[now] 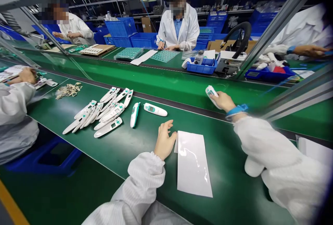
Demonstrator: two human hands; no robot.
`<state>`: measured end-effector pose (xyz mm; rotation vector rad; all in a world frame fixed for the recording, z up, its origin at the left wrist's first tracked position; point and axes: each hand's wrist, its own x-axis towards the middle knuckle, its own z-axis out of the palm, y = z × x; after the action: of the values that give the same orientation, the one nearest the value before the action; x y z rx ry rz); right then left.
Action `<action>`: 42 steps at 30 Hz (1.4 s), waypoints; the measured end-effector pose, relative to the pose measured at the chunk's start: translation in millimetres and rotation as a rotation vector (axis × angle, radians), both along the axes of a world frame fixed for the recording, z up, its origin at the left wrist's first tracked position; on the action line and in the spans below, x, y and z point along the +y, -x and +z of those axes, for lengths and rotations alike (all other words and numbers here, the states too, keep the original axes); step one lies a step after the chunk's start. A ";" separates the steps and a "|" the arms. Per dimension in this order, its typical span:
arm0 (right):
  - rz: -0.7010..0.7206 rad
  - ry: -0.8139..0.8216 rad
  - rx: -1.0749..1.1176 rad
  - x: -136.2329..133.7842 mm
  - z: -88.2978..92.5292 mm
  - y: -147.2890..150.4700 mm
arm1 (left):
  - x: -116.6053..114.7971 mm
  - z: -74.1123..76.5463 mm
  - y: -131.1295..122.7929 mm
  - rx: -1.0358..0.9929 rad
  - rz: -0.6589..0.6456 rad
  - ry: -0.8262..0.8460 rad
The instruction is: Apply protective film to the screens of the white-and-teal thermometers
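My right hand (224, 101) grips a white and teal handheld thermometer (211, 93) above the green belt. Near the middle of the bench, my left hand (165, 141) is held with its fingers apart and holds nothing. Just right of it lies a white sheet with a glossy surface (194, 166). Beyond the left hand, one thermometer lies flat (155, 109) and a second rests at an angle (134, 114). Farther left is a pile of white thermometer casings with teal parts (106, 112), several of them overlapping.
A heap of beige bands (69, 90) lies at the left, close to a co-worker's hand (27, 75). The green conveyor belt (145, 81) runs behind my bench. Across it, a co-worker in white (178, 27) sits behind blue trays (201, 67). A slanted metal post (273, 25) stands at the right.
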<state>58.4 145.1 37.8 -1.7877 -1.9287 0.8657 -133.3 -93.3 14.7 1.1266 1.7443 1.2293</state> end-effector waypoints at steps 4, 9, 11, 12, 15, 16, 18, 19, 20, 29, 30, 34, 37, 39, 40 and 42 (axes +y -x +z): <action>-0.183 -0.066 -0.130 26.8 -5.8 -24.5 | -9.5 -13.6 1.5 0.067 -0.028 0.009; -0.145 -0.280 -0.064 -6.5 -4.8 -28.5 | -1.4 -21.4 -5.4 0.173 -0.167 -0.017; 0.020 -0.317 0.018 -39.9 -6.9 -23.3 | 2.5 -23.8 -7.0 0.231 -0.186 -0.035; 0.122 -0.310 0.064 -60.8 -9.8 -19.9 | 3.4 -25.4 -7.4 0.263 -0.194 -0.051; 0.390 -0.220 0.176 -128.5 -24.7 -8.5 | 1.8 -31.4 -6.9 0.349 -0.245 -0.104; 0.443 -0.192 0.196 -148.4 -31.0 -4.8 | 0.4 -33.8 -6.2 0.374 -0.270 -0.118; 0.479 -0.158 0.209 -177.5 -43.7 1.9 | -2.3 -38.7 -4.4 0.416 -0.313 -0.136; 0.471 -0.153 0.207 -186.2 -49.5 4.6 | -3.3 -40.9 -3.4 0.433 -0.327 -0.140; 0.455 -0.153 0.203 -191.3 -54.8 7.0 | -3.9 -42.8 -2.5 0.450 -0.337 -0.142; 0.406 -0.207 0.165 -193.5 -67.6 19.7 | -2.7 -49.6 -1.6 0.552 -0.341 -0.166; 0.409 -0.213 0.162 -194.5 -67.2 20.8 | -2.7 -49.7 -1.8 0.558 -0.341 -0.169; 0.408 -0.244 0.161 -197.0 -67.4 22.4 | -2.3 -50.7 -1.5 0.581 -0.337 -0.174; 0.385 -0.276 0.160 -196.4 -69.2 18.4 | -1.7 -51.8 -0.8 0.598 -0.333 -0.181; 0.379 -0.297 0.157 -195.4 -70.6 13.1 | -1.7 -52.1 -0.6 0.609 -0.332 -0.188; 0.381 -0.307 0.156 -194.8 -71.3 10.0 | -1.8 -52.0 -0.7 0.615 -0.332 -0.191; 0.390 -0.323 0.153 -193.7 -72.6 4.1 | -2.4 -51.6 -1.5 0.628 -0.333 -0.199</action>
<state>54.3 -48.6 -34.8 -1.1506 -2.2015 0.7291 -131.8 -95.8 -36.9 1.9935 1.7771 0.9080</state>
